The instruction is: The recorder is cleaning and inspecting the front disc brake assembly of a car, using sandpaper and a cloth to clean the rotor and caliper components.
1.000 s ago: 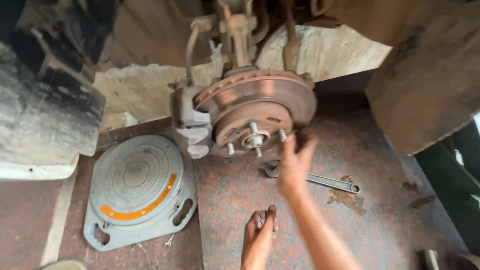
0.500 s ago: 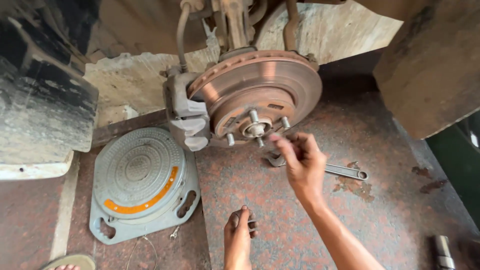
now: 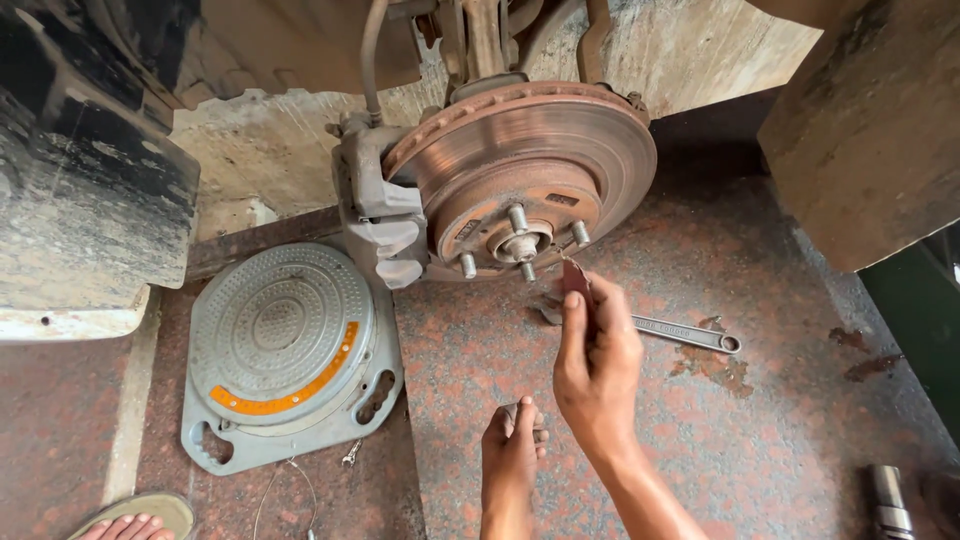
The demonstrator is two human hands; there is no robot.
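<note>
- Far left, lower corner: a sandalled foot point(image 3: 130, 520) rests on the speckled stone floor point(image 3: 450, 350). It plays no part in the work.
- Left of centre: a grey round turntable plate point(image 3: 285, 350) with an orange arc lies flat on the floor, just beside the hub and untouched.
- Above it: the grey brake caliper point(image 3: 375, 215) sits on the left edge of the rusty brake disc point(image 3: 530, 165). The hub face point(image 3: 515, 225) shows its wheel studs point(image 3: 518, 218) bare, with no nuts on them.
- Centre bottom: the left hand point(image 3: 510, 450) is braced fingers-down on the floor. Its fingers curl over something small, but I cannot tell what, or whether it is gripped at all.
- Right of that: the right hand point(image 3: 595, 365) is raised just below the hub, thumb and fingers pinched shut on a small reddish-brown abrasive strip point(image 3: 577, 285). The strip's upper tip is near the lower studs; contact cannot be confirmed.
- Judgement: the step in hand appears to be cleaning rust from the hub face. To do it well, keep the strip flat against the metal, work round each stud base in turn, and keep the left hand planted for balance.
- Behind the right hand: an adjustable wrench point(image 3: 680, 332) lies flat on the floor.
- Far right, bottom: a metal cylinder point(image 3: 885, 495), possibly a socket, lies well apart.
</note>
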